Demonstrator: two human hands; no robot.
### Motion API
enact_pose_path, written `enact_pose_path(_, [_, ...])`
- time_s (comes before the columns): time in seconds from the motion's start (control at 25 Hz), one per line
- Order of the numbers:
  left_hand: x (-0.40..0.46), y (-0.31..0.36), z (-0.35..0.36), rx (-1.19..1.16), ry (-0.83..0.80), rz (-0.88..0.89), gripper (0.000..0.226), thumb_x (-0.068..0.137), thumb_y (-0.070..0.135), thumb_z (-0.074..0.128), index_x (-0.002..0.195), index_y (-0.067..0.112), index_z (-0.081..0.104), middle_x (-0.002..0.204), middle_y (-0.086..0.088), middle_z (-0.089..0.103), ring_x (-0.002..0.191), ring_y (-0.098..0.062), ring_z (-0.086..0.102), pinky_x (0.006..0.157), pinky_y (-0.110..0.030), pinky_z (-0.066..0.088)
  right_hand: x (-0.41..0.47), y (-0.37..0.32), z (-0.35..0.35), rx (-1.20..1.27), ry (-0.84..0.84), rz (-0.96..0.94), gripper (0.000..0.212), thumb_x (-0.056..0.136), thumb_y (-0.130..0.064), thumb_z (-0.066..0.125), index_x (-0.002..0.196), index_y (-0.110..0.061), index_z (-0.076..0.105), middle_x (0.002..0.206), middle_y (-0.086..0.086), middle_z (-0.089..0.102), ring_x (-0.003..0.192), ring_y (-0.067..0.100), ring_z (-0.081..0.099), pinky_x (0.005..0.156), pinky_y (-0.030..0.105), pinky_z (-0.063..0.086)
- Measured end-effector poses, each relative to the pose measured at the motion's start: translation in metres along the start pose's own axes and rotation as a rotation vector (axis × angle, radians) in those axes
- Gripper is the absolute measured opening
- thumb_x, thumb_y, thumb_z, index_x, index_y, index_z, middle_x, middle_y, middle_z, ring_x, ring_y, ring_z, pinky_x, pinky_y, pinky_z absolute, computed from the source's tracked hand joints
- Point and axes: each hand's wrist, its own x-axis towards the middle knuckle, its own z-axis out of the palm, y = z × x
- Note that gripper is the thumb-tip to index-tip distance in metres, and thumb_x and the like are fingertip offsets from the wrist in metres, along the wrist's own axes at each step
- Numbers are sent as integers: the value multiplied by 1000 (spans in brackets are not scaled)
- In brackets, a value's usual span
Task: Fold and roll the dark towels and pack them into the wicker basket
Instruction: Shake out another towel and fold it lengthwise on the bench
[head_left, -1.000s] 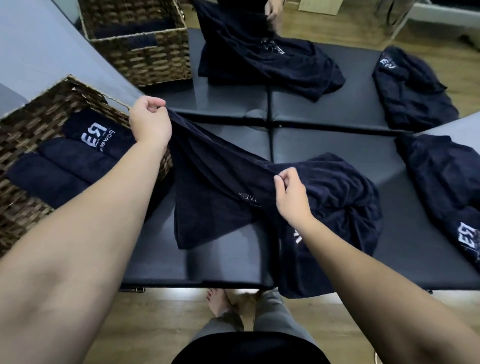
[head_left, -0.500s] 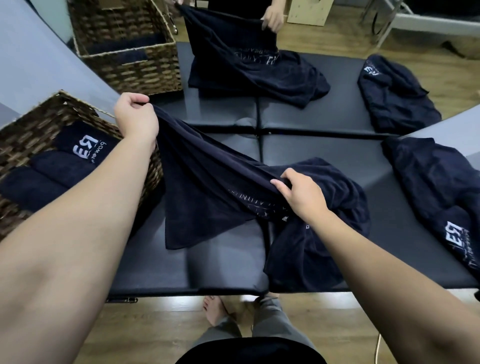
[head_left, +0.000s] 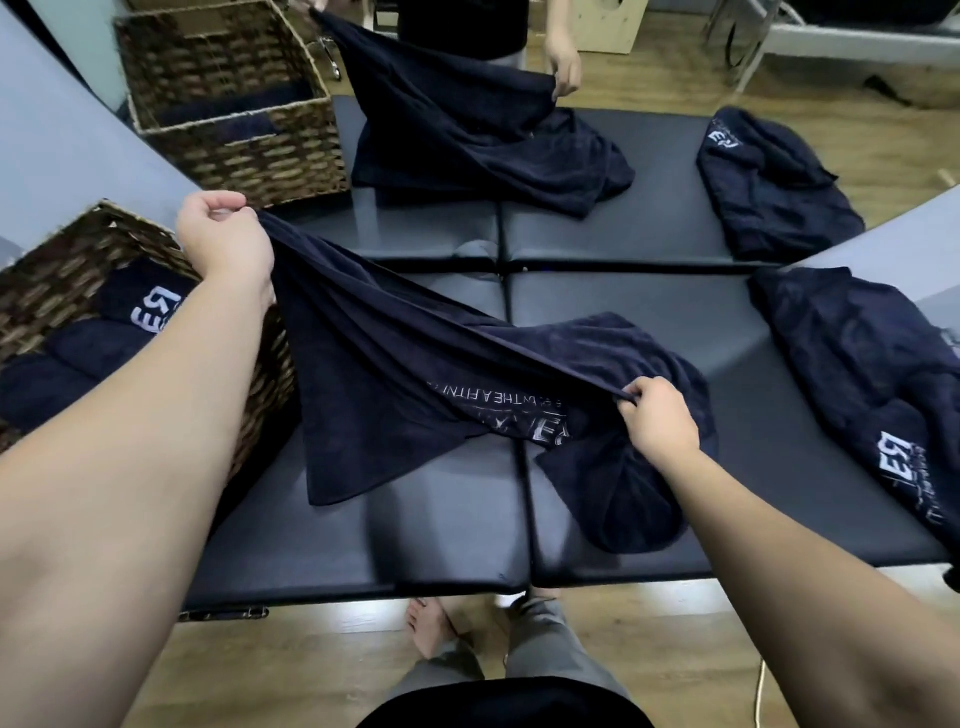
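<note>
- Head view: black padded tables (head_left: 623, 228) are set edge to edge over a wooden floor (head_left: 291, 670); grey panels are seen at the left and right margins.
- One dark towel (head_left: 395, 374) is held stretched between both hands above the near table; its lower part hangs down onto the padding, and white lettering is visible near its middle.
- Left hand (head_left: 223, 239) is raised near the basket rim, fingers curled, with one towel edge pinched between thumb and fingers.
- Right hand (head_left: 657, 421) is lower and nearer the body, fingers clenched around the same upper edge of the towel, with the bunched remainder lying beneath and beyond it.
- Wicker basket (head_left: 62, 260) is placed at the left end of the near table; rolled dark towels (head_left: 104, 338) are packed inside, one showing a white logo.
- Heaped dark towels (head_left: 872, 374) are recorded at the right end of the near table, another heap (head_left: 769, 182) on the far table.
- Second wicker basket (head_left: 234, 130) is located at the far left, dark cloth inside.
- Another person's hand (head_left: 566, 67) is seen holding up a further towel (head_left: 467, 130) across the far table.
- Bare feet and grey trousers (head_left: 540, 654) are noted below the table edge.
</note>
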Motion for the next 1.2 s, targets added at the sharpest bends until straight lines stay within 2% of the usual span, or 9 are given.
enact_pose_path(0.28, [0,-1,0,-32,-4,-4,20,90,5,55,97,23,61,89,8,59,73,1,55,67,-5,46,10,5,-17,125,96,-49,17,93,-36,65,103,-26,75,102,-2,66,98,24,62,83,41,51])
enact_pose_path(0.52, [3,-4,-4,-26,13,-22,17,91,10,57,98,25,61,107,3,63,80,-1,56,72,-5,45,20,11,-38,205,167,-22,16,97,-29,61,104,-23,74,104,1,69,97,23,61,78,33,43])
enact_pose_path(0.64, [2,-5,-3,-24,-16,-23,17,94,10,58,101,25,61,99,8,58,79,1,53,65,1,39,21,16,-43,152,203,22,19,96,-28,59,106,-25,74,110,4,67,102,27,62,82,37,48])
enact_pose_path(0.72, [2,-7,-1,-43,-45,-6,18,95,9,58,104,23,62,89,11,54,74,1,52,66,-1,43,20,17,-46,101,234,73,19,96,-28,59,105,-25,75,111,6,67,101,31,62,84,39,50])
enact_pose_path(0.88, [1,-6,1,-56,-89,-16,18,95,8,61,104,23,64,81,13,54,67,0,51,68,-11,48,20,12,-54,140,224,272,25,95,-26,52,106,-27,74,102,5,71,89,30,60,77,34,47])
enact_pose_path(0.96, [1,-7,0,-45,-105,-33,17,94,11,62,102,25,68,85,12,59,71,-3,55,68,-15,48,22,7,-58,236,245,329,29,93,-26,46,106,-26,72,86,1,75,77,27,71,80,36,56])
enact_pose_path(1.04, [2,-8,-3,-24,-107,-59,16,94,13,63,101,25,71,91,10,64,79,-4,59,72,-15,48,20,0,-61,380,268,344,27,94,-21,43,104,-23,68,69,-3,74,57,20,72,81,38,60])
enact_pose_path(1.08, [2,-10,-4,-20,-102,-67,17,93,13,63,102,24,72,92,9,66,80,-5,59,73,-15,48,20,-3,-62,432,285,336,26,95,-20,43,104,-23,67,68,-5,73,55,18,71,80,39,60])
enact_pose_path(1.2, [3,-13,-9,-6,-53,-55,19,90,10,60,102,19,71,93,6,65,76,-5,58,66,-9,47,23,-5,-64,521,329,296,22,91,-28,43,92,-31,64,70,-11,73,76,20,74,79,48,61])
